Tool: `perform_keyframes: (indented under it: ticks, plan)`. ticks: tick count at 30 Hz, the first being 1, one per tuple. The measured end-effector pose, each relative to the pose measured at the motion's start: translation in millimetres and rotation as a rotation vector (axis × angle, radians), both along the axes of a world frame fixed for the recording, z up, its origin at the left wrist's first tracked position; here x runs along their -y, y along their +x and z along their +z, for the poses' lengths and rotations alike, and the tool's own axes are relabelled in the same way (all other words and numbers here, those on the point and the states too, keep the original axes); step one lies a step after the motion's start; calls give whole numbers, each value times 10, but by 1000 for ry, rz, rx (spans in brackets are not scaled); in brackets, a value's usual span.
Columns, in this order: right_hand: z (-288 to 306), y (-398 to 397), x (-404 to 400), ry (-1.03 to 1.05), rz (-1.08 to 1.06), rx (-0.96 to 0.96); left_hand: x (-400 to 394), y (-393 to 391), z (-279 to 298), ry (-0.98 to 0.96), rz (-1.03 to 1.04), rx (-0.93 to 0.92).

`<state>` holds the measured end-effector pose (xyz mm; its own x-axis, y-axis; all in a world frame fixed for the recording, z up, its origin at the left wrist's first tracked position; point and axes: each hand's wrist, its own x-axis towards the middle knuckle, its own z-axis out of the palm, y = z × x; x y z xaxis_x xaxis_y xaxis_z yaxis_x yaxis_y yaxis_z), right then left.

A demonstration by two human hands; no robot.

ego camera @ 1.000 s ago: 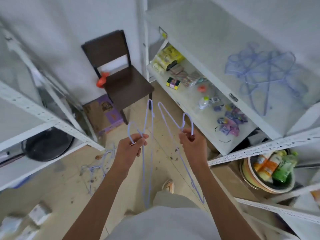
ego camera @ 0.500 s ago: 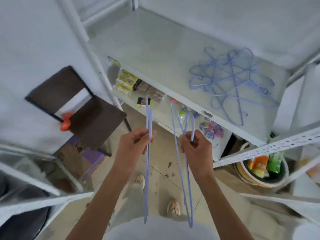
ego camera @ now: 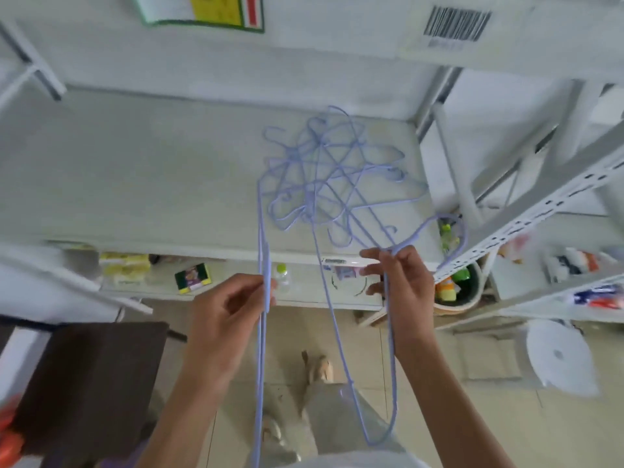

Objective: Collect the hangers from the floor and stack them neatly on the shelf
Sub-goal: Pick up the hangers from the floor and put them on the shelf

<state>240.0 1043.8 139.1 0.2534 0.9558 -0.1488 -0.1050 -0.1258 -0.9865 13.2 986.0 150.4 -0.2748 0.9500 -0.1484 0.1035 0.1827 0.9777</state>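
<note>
A: What is held by the left hand (ego camera: 227, 310)?

B: A lilac wire hanger (ego camera: 260, 349) is pinched between thumb and curled fingers, just left of the frame's centre. It is seen nearly edge-on, as two close wires running from the shelf edge down to the bottom of the frame.

A: And the right hand (ego camera: 403, 286)?

B: A second hanger (ego camera: 391, 383) is gripped near its neck, right of centre. The thumb and fingers are curled round the wire, the forefinger stretched out to the left. The hook is seen curving up and right of the hand, and the body hangs down to a rounded corner in the lower middle of the frame.

A: Are the two hangers touching?

B: They are held apart, with floor visible between them.

A: Where are the other hangers?

B: A loose pile (ego camera: 332, 173) is laid on the white shelf (ego camera: 141, 184), in the upper middle of the frame, toward the shelf's right end. The wires are crossed and tangled, hooks pointing several ways.

A: What else is shown?

B: A lower shelf (ego camera: 236, 292) with small packets and a bottle is seen under the front edge. A dark chair (ego camera: 84, 383) is placed at lower left. A bowl (ego camera: 456, 295) of bottles is set at the right, below perforated white racking (ego camera: 526, 224). Tiled floor (ego camera: 439, 417) and the person's feet are seen at the bottom.
</note>
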Motion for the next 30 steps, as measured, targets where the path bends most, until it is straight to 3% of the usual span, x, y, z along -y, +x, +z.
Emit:
perform_keyframes:
  ticks: [9, 16, 21, 26, 30]
  plan:
    - [-646, 374, -1130, -168, -99, -492, -905, 151, -101, 69, -150, -275]
    - [-1023, 361, -2077, -280, 34, -616, -1260, 321, -255, 68, -149, -328]
    - [-1024, 341, -2832, -215, 201, -449, -1392, 337, -384, 36, -233, -327]
    - [-1010, 320, -3529, -281, 348, -228, -1648, 288, -412, 52, -251, -379]
    - [-909, 226, -3876, -312, 404, 140, -1736, 271, -436, 75, -254, -381]
